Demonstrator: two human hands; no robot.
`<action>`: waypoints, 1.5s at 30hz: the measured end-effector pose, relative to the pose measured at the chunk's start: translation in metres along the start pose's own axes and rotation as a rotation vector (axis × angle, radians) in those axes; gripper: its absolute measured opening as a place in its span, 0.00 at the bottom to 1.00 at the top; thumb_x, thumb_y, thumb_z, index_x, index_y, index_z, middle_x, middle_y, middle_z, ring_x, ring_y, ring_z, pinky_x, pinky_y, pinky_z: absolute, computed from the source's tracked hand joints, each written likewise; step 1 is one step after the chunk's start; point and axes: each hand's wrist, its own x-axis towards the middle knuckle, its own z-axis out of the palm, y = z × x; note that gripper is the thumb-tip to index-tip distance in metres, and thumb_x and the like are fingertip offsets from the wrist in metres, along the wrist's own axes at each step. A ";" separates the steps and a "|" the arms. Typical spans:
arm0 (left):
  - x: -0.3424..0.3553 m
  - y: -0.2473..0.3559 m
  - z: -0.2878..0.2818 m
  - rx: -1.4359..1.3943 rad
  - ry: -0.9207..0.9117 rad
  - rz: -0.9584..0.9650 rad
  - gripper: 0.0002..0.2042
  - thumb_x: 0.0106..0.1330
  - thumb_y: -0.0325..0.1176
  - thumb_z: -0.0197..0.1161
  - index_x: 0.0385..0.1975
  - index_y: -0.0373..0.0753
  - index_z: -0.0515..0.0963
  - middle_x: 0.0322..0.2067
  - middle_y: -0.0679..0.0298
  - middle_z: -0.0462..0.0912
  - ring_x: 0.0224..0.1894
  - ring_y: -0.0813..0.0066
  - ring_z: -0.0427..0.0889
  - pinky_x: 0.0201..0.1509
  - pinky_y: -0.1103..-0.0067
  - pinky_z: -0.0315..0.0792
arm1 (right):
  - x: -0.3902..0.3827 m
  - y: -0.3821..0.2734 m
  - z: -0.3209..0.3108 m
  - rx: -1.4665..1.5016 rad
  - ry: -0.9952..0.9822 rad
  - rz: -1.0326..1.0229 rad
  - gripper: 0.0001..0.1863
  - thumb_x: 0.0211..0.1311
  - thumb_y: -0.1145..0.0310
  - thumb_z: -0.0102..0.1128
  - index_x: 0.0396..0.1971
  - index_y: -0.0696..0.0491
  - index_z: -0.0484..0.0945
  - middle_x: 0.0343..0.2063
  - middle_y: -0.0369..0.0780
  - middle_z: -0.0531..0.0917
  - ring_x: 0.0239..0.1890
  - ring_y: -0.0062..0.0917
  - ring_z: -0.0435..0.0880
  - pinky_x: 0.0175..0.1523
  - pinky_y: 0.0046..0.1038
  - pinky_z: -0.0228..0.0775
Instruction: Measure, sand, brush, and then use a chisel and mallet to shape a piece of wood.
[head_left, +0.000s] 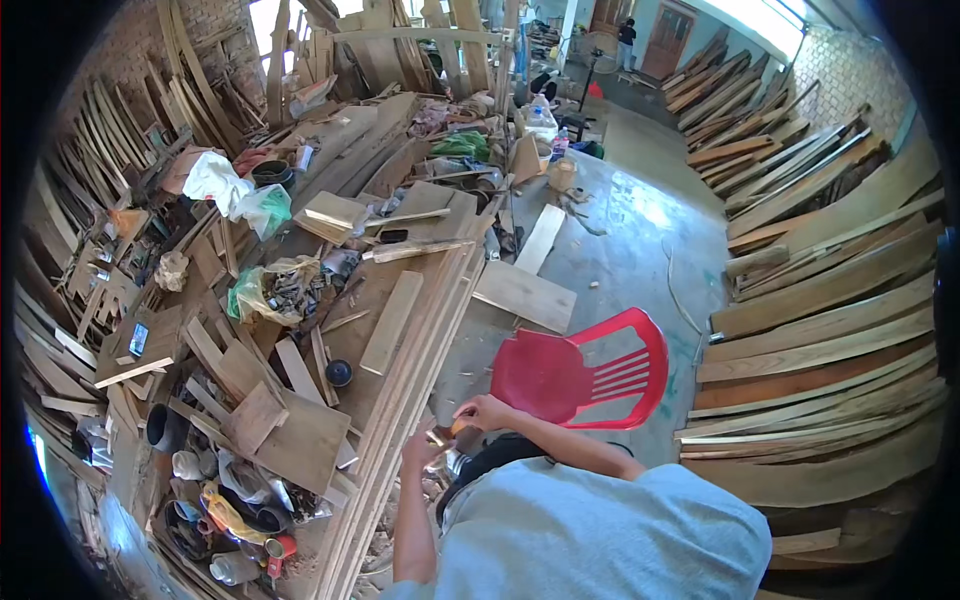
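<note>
Both my hands meet in front of my body, just off the right edge of the workbench (412,330). My right hand (487,411) is closed with fingers pinched around a small orange-brown piece (459,425), its kind too small to make out. My left hand (418,449) is closed at the near end of what looks like a small wooden piece (438,437), close to the right fingertips. Whether the two pieces are one object I cannot tell. A red plastic chair (540,375) stands just beyond my right hand.
Boards, a dark round lid-like thing (339,373), a plastic bag of small parts (285,290) and a phone (138,339) lie on the cluttered bench. Loose boards (525,295) lie on the floor. Stacked planks (820,350) line the right wall. A person (627,42) stands far back.
</note>
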 end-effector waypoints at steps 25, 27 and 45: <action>0.139 -0.017 -0.062 -1.391 0.554 -0.296 0.17 0.82 0.47 0.60 0.54 0.39 0.78 0.48 0.63 0.84 0.49 0.73 0.84 0.54 0.74 0.79 | 0.205 -0.050 -0.024 -0.207 -0.353 -0.002 0.47 0.56 0.33 0.76 0.61 0.60 0.80 0.50 0.52 0.89 0.54 0.40 0.89 0.60 0.41 0.80; 0.155 0.004 -0.077 -1.474 0.467 -0.421 0.15 0.83 0.45 0.59 0.54 0.40 0.78 0.48 0.65 0.83 0.49 0.73 0.84 0.54 0.73 0.80 | 0.225 -0.055 -0.048 0.008 -0.486 0.220 0.45 0.58 0.37 0.77 0.62 0.60 0.79 0.48 0.50 0.90 0.53 0.39 0.90 0.57 0.40 0.81; 0.265 -0.007 -0.145 -0.382 0.814 -0.966 0.25 0.73 0.57 0.67 0.53 0.39 0.83 0.33 0.54 0.89 0.34 0.52 0.90 0.40 0.60 0.79 | 0.469 0.072 -0.268 -0.159 -0.066 -0.102 0.37 0.67 0.34 0.66 0.50 0.58 0.83 0.39 0.53 0.90 0.45 0.49 0.91 0.48 0.45 0.81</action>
